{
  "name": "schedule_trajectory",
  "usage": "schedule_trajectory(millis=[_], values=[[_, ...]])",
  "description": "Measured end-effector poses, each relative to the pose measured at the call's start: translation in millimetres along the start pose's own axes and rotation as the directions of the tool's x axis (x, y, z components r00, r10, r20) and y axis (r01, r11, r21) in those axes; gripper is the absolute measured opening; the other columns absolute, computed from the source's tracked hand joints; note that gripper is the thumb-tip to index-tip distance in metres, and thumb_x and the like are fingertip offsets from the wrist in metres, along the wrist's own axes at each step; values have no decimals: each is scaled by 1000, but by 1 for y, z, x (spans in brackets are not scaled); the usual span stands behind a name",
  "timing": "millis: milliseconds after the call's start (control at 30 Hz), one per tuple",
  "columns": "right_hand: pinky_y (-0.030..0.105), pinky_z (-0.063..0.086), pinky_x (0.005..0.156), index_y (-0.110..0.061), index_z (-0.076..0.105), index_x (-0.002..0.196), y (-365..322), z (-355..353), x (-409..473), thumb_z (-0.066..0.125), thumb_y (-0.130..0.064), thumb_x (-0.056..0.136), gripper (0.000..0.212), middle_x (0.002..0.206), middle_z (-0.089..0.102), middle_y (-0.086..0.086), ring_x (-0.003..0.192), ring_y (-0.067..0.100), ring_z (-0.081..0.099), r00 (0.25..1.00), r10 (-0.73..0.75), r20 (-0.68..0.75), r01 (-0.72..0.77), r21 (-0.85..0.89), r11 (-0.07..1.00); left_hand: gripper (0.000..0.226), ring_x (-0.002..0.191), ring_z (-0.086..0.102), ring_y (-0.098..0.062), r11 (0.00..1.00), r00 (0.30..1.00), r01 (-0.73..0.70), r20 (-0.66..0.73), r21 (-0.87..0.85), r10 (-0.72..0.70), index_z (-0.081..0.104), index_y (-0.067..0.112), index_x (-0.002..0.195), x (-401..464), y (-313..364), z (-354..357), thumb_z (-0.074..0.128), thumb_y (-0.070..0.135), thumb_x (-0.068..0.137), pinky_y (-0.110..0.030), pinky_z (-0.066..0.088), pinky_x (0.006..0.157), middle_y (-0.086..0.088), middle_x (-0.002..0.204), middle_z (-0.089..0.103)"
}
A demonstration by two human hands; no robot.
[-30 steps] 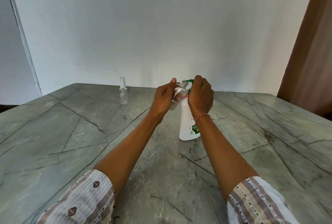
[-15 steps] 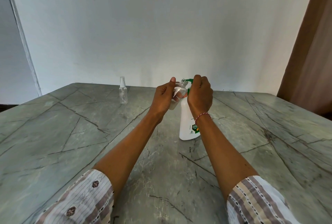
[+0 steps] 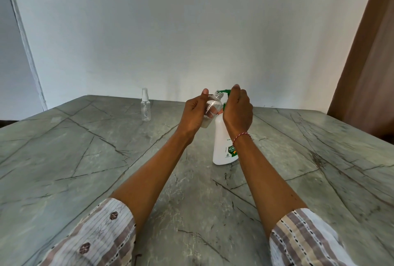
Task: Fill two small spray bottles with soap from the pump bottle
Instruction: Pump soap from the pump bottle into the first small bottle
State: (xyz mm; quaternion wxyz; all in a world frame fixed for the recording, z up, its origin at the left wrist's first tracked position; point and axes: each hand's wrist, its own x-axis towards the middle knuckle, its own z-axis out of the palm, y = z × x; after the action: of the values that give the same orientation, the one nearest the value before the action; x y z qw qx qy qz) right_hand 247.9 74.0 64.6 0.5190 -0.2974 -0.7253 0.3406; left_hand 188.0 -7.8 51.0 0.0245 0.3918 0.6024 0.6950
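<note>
Head view: almost nothing is changing from a second ago — left hand (image 3: 195, 114) is still gripping the open bottle (image 3: 211, 110), tilted, mouth at the green spout (image 3: 224, 90). Right hand (image 3: 238, 110) is curling over the pump (image 3: 223, 144) on the table (image 3: 85, 159) — pumping probably ongoing. Capped bottle (image 3: 145, 105) is waiting far left, untouched.

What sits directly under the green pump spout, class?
The open threaded neck of the small clear bottle, tilted, held by the left hand. The right hand rests on the pump and covers the pump bottle's collar; any soap flow cannot be seen.
</note>
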Motion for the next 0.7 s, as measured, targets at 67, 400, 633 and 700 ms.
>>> schedule_trajectory(millis=[67, 400, 633, 700], values=[[32, 33, 69, -5, 50, 104, 2, -2, 0, 22, -33, 97, 40, 88, 46, 5, 80, 20, 43, 999, -27, 30, 27, -20, 999, 35, 58, 60, 9, 1000, 1000, -3, -3, -5, 3, 63, 36, 80, -1, 1, 0, 33, 43, 97, -2, 42, 50, 16, 69, 66], [15, 28, 45, -11, 44, 85, -2, 3, 2, 29, -23, 99, 23, 63, 38, -10, 55, 5, 37, 995, 94, -36, -92, 68, 993, 35, 59, 59, 12, 1000, 1000, 15, 6, 4, -15, 64, 36, 81, -3, -1, 2, 34, 44, 96, 0, 41, 50, 22, 69, 64], [25, 32, 59, -9, 53, 90, -5, 2, -1, 25, -45, 98, 46, 69, 47, -6, 65, 11, 44, 996, 85, -24, -83, 54, 995, 38, 60, 61, 8, 1000, 1000, 10, -11, 7, -10, 65, 36, 79, -1, 0, 1, 32, 46, 96, -7, 44, 54, 21, 66, 67], [23, 28, 53, -11, 50, 89, -3, 3, 0, 27, -38, 99, 38, 65, 41, -10, 60, 7, 40, 998, 55, -9, -55, 13, 998, 38, 61, 61, 7, 1000, 1000, -3, -6, 5, 3, 65, 36, 80, -1, -1, 1, 32, 46, 96, -7, 45, 57, 18, 69, 68]])
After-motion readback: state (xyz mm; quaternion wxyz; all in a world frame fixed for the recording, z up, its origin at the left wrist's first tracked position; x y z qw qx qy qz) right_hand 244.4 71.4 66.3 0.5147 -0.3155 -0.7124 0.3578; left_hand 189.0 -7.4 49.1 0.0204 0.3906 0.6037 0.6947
